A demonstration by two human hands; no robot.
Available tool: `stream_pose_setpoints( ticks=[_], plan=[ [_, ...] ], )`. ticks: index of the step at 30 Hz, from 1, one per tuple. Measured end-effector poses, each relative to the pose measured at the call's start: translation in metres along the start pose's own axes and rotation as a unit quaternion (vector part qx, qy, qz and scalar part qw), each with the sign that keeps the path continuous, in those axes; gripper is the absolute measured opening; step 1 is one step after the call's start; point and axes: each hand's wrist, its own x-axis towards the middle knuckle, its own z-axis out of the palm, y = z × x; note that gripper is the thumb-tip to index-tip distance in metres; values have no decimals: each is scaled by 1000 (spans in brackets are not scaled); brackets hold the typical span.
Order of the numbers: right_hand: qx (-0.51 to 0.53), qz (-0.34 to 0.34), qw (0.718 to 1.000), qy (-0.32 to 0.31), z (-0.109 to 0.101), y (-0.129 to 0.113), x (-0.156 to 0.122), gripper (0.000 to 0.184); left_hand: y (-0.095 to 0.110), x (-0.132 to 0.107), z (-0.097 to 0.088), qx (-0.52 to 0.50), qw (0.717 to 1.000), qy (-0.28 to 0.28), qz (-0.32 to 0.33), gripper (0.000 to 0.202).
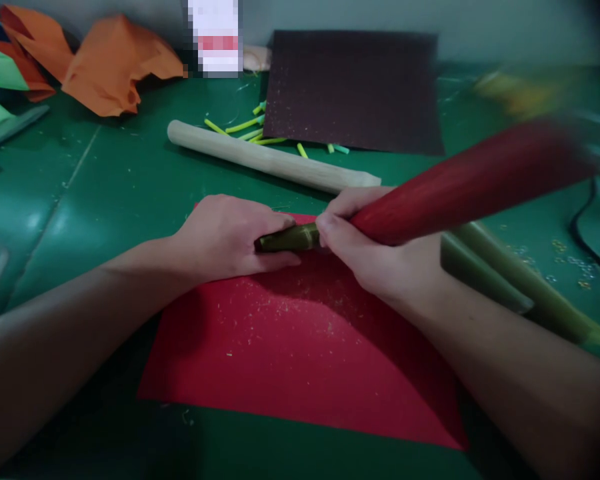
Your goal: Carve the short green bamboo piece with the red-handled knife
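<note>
My left hand (230,237) is closed around the olive-green end (287,238) of a stick, over the top edge of a red paper sheet (300,347). My right hand (375,250) is pinched on the narrow end of a rolled red paper cone (475,180) wrapped round that stick. The cone widens up to the right, where it is blurred. Both hands meet at the join between green stick and red roll.
A pale wooden rod (273,160) lies behind the hands. A dark sheet (355,90) and yellow-green straw pieces (243,127) are at the back. Crumpled orange paper (115,67) sits far left. Green strips (520,287) lie on the right of the green table (105,187).
</note>
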Motion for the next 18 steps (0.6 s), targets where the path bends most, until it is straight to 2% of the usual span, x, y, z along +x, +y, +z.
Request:
stream_pose_setpoints(
  ticks=[8,13,18],
  plan=[
    [8,-2,999,33,3,2,1,24,1,0,-2,-8,1000,-3,-3,41],
    [3,-15,1000,-3,1,3,1,23,1,0,-1,7,1000,-5,-6,40],
    [38,-11,998,39,2,5,1,23,2,-1,-1,-11,1000,-6,-11,38]
  ],
)
